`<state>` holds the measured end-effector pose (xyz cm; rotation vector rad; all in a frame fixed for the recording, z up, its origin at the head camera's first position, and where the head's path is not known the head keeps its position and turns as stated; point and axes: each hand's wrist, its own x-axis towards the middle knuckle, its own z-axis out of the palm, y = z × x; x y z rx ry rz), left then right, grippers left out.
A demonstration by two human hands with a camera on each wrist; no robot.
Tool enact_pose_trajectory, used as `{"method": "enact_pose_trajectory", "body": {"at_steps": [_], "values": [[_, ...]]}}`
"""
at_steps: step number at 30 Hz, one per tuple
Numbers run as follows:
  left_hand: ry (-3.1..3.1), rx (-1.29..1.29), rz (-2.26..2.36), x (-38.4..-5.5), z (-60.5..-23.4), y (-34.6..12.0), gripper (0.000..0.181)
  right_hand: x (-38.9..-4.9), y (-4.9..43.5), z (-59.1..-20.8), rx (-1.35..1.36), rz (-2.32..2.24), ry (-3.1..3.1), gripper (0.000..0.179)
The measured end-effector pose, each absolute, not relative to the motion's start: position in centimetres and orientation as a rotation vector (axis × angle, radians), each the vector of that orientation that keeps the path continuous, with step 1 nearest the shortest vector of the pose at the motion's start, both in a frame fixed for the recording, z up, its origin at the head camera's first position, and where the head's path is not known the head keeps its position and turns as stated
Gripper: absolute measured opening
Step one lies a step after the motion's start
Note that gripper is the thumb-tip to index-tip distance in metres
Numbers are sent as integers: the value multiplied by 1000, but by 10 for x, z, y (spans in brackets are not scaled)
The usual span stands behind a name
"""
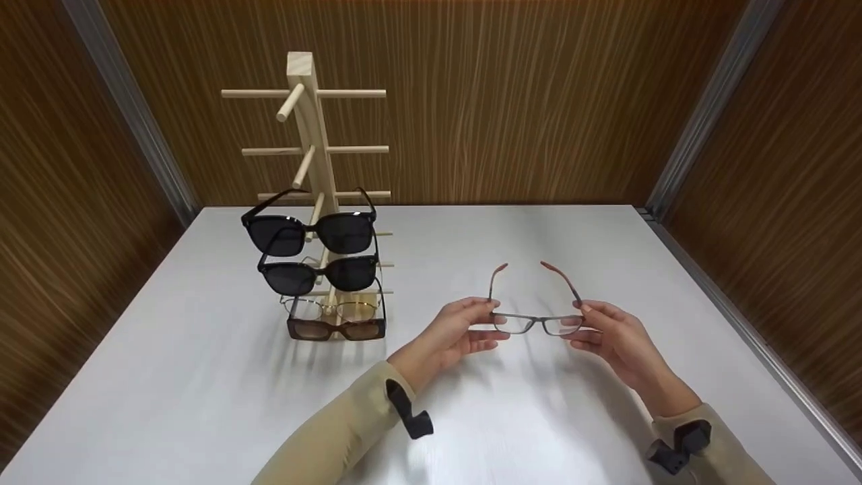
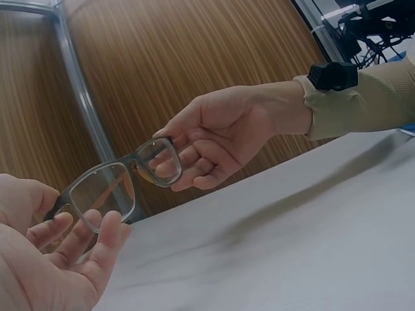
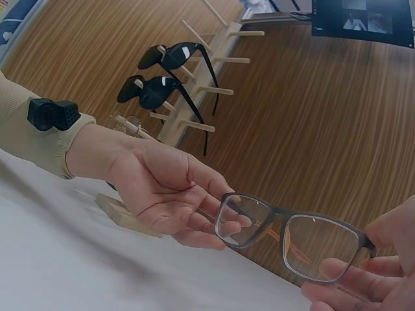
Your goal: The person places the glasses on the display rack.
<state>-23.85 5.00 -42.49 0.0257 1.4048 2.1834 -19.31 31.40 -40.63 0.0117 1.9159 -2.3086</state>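
A pair of clear-lensed eyeglasses [image 1: 537,318] with a dark grey frame and orange-brown temple tips is held above the white table, its temples spread and pointing away from the person. My left hand [image 1: 465,330] pinches its left hinge corner between thumb and fingers. The right hand [image 1: 616,340] pinches the opposite hinge corner. In the left wrist view the eyeglasses [image 2: 123,175] appear tilted between both hands, with fingers seen through the lenses. The right wrist view shows the left hand [image 3: 172,188] at one end of the frame, palm visible.
Left of the hands stands a wooden display rack [image 1: 316,135] with bare upper pegs. Lower pegs hold black sunglasses [image 1: 310,232], more black sunglasses [image 1: 320,275], thin-framed glasses [image 1: 330,308] and brown sunglasses [image 1: 337,330]. Wood-grain panels [image 1: 512,101] enclose the white table [image 1: 222,417].
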Motion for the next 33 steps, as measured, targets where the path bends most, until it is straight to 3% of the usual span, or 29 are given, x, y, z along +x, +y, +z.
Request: {"method": "enact_pose_trajectory", "body": {"at_steps": [33], "values": [[1557, 244, 2243, -185, -375, -20, 34, -169, 259, -374, -313, -2339, 1806, 26]]}}
